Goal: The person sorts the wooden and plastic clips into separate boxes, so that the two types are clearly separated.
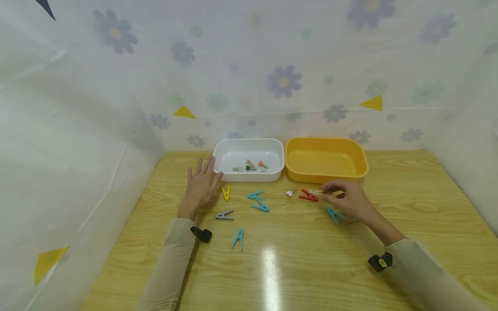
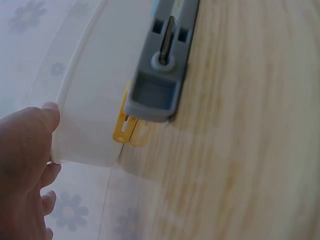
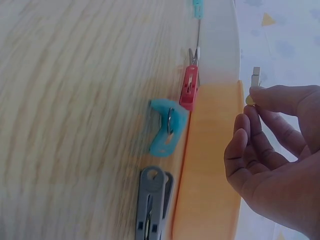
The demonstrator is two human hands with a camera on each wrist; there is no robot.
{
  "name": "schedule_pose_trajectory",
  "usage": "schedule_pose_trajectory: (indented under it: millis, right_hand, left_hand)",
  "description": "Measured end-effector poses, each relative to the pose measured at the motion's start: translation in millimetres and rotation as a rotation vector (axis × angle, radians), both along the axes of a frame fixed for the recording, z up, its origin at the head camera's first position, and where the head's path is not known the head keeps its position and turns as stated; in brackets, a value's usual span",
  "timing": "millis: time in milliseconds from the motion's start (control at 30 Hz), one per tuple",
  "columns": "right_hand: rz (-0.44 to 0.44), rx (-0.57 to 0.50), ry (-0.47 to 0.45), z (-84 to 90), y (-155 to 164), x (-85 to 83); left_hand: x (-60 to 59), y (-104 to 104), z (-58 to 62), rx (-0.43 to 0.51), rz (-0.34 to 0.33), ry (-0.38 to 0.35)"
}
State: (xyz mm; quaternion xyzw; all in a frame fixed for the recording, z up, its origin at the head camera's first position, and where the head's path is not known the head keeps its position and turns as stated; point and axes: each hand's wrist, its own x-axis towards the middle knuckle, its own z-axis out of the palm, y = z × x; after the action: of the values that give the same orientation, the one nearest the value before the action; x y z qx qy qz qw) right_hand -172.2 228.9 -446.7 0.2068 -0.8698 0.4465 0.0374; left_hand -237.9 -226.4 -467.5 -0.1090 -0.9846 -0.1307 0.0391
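Observation:
My right hand (image 1: 346, 198) pinches a small wooden clothespin (image 3: 256, 77) between thumb and fingertips. A yellow decoration shows at the pinched end. In the head view it is above a red clothespin (image 1: 308, 195) on the table. My left hand (image 1: 199, 185) touches the left front corner of the white bin (image 1: 249, 177), fingers extended, thumb against its wall. A yellow clothespin (image 1: 226, 193) and a grey clothespin (image 1: 224, 215) lie close to that hand. Inside the white bin are several small decorated wooden clothespins (image 1: 250, 168).
The yellow bin (image 1: 327, 177) stands right of the white one. Blue clothespins (image 1: 255, 195) lie mid-table, one (image 1: 238, 239) nearer the front and another (image 1: 332, 214) beneath the right hand. A small clothespin with a white heart (image 1: 289, 193) lies before the bins. A flowered sheet (image 1: 249, 86) hangs behind.

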Motion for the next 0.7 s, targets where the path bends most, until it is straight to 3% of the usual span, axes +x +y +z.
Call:
schedule_pose_trajectory:
  millis: [367, 700]
  right_hand:
    - [-0.015, 0.026, -0.02, 1.0, -18.0, -9.5]
    - [0.016, -0.048, -0.04, 6.5, -34.6, -21.9]
  left_hand:
    - [0.4, -0.6, -0.9, 0.003, 0.003, -0.003]
    - [0.2, -0.4, 0.1, 0.001, 0.003, -0.001]
